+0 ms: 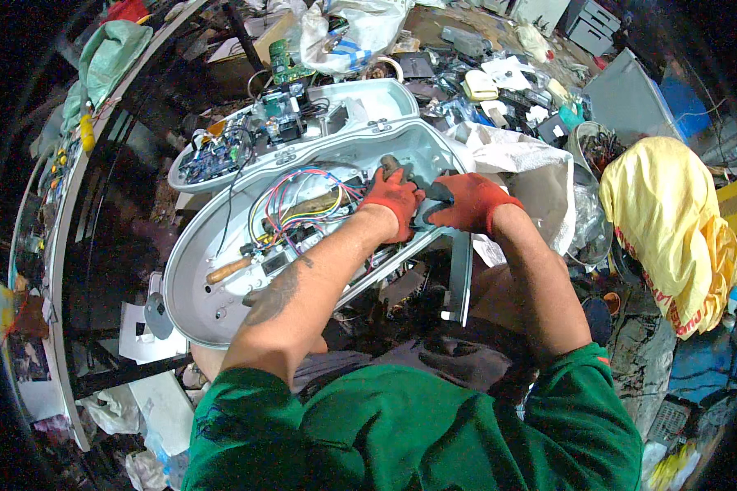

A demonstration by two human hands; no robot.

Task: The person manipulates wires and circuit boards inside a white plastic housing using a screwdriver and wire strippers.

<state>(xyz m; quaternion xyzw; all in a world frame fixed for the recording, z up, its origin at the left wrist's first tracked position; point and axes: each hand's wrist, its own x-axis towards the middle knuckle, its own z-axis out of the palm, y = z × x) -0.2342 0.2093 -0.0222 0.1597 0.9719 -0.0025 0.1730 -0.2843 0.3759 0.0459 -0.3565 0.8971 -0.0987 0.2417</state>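
Both my hands wear red gloves with dark fingertips, inside the right end of a long light-grey metal casing (190,282). My left hand (393,200) has its fingers curled over something dark among the parts there; what it grips is hidden. Just to its right, my right hand (473,203) bends its fingers and thumb toward the casing's inner wall, and whatever lies between them I cannot make out. Left of my hands, a loose bundle of coloured wires (291,200) loops inside the casing. A tool with a wooden handle (229,270) lies in its left end.
Behind, the casing's hinged other half (389,96) holds circuit boards (213,155). A white sack (520,155) and a yellow sack (659,221) stand to the right. Scrap electronics (516,90) are heaped at the far side. A long metal edge (57,270) runs along the left.
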